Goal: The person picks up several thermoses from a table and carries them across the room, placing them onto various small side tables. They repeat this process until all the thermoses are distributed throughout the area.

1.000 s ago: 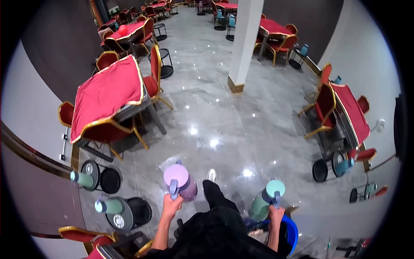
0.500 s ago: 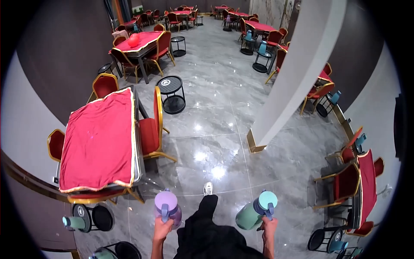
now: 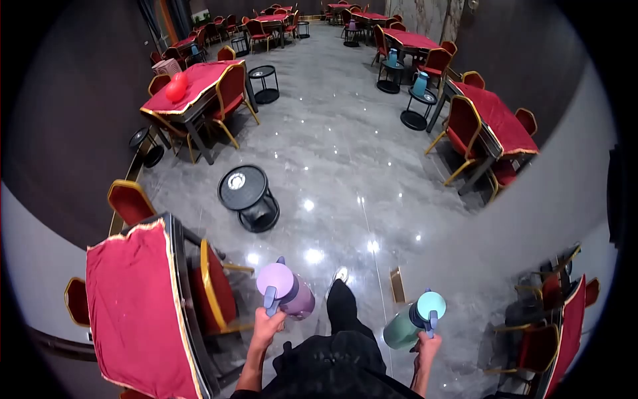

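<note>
My left hand (image 3: 269, 325) is closed round the handle of a purple thermos jug (image 3: 299, 300), held off the floor in front of me. On the other side, my right hand (image 3: 427, 347) grips the handle of a green thermos jug (image 3: 401, 332) with a light turquoise lid. Both jugs tilt a little, lids toward me. Between them show my dark trouser leg and one light shoe (image 3: 341, 274). The fingers' inner sides are partly hidden behind the handles.
A round black side table (image 3: 242, 186) stands ahead on the shiny grey floor. Close on my left is a red-covered table (image 3: 133, 312) with chairs. A whitish pillar (image 3: 458, 256) rises at right. Farther on, a blue jug (image 3: 420, 84) tops another stand; red balloons (image 3: 177, 88) lie on a table.
I have moved forward: the tables, the black side table and the pillar are nearer or lower in view. Both jugs stay in my hands, and the leg in view has swung slightly right.
</note>
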Demonstrator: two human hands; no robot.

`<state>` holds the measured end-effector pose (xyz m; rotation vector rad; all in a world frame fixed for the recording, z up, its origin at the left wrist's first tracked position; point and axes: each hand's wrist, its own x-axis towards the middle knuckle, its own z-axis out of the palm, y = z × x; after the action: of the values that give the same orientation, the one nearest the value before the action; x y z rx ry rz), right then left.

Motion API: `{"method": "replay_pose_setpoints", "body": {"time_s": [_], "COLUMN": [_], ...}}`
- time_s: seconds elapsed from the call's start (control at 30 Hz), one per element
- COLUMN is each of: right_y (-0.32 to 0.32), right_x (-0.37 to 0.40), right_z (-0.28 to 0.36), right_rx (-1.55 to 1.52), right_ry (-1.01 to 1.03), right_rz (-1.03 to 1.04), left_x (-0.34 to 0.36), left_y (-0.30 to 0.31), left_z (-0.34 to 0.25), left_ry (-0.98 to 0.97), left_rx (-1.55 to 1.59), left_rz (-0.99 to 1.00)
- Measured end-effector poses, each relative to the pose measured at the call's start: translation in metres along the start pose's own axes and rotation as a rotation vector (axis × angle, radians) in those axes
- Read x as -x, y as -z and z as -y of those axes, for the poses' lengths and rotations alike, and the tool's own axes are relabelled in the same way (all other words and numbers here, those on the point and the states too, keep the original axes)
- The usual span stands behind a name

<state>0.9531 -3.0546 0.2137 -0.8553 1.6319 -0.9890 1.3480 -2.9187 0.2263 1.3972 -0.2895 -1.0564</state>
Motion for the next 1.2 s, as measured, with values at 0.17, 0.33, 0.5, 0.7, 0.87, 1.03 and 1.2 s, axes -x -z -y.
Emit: {"method": "replay_pose_setpoints", "body": {"time_s": [0.17,0.33,0.5,0.7,0.87,1.03,1.2], "right_y": [-0.161,-0.337,-0.498,-0.694,-0.832,-0.995,-1.155], "right_x": [-0.165,-0.296,-0.44,-0.57,-0.653,-0.778,-0.921], "right_z": [0.083,0.181,0.253,0.36,0.456,0.513,0.596], "right_rx": [-0.063,-0.158,-0.168,-0.154,-0.157,-0.118,-0.192], "right_ry": [-0.072,-0.07,-0.024,-0.028,-0.01,0.01,-0.011], "right_rz": [-0.087,0.022,0.099,0.027,0.0,-0.066,-0.028], "left_x": [-0.182,-0.329,-0.526,-0.789,-1.001,-1.224,-1.406], "left_y": [-0.04,-0.047,-0.064,-0.082,-0.127,-0.163,-0.21], "left_z": [-0.078,-0.17,-0.231,-0.316,-0.42,-0.495,-0.59], "left_ry": [-0.043,0.062,0.021,0.011,0.02,0.005,-0.016], "left_rx": [-0.065,-0.138,-0.226,-0.071,-0.13,-0.032,-0.069], "left_rz": [-0.2,-0.398,-0.512,-0.44,-0.247,-0.146,-0.261]}}
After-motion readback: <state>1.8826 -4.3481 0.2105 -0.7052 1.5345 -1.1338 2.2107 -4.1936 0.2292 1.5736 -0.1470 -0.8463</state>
